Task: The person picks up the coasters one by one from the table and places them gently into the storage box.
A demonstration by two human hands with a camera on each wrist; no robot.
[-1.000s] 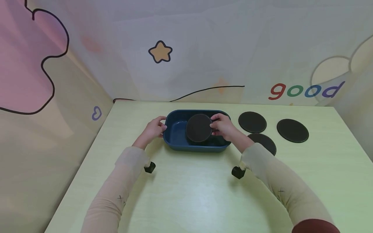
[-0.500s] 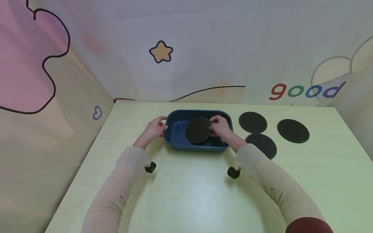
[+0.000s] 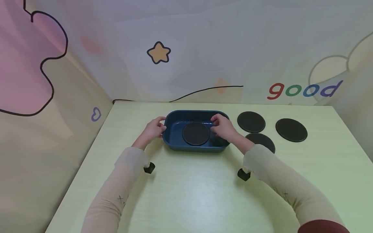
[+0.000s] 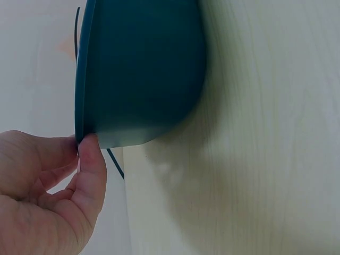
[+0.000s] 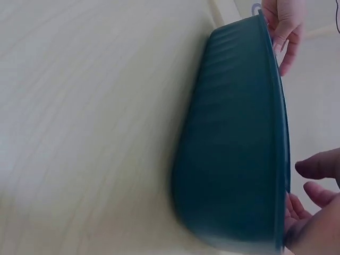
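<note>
- Head view: black disc (image 3: 196,133) lying flat in the blue tray (image 3: 192,148), about mid-length, nearer the front wall; whether anything is under it, can't tell.
- Left hand (image 3: 152,128) pinches the tray's left end; right hand (image 3: 223,127) just right of the disc, thumb and fingertips parted, nothing between them.
- Step in hand looks like laying the disc in the tray. To do it well: lift the right hand straight up over the rim, don't brush the disc sideways, keep the left pinch light and steady.
- Disc is round, so no long axis; flat face up. Tray opens upward, long axis left-right across the worktop (image 3: 198,187), roughly along its back edge.
- Right of tray: back disc (image 3: 251,122), front disc (image 3: 261,139) partly hidden by the right sleeve (image 3: 279,176), far-right disc (image 3: 291,130), all flat.
- Left wrist view: thumb and finger nip the tray rim; disc out of sight.
- Right wrist view: right hand at the tray's near end, clear gap between digits; rim contact can't tell. Left hand at far end. Disc not visible.
</note>
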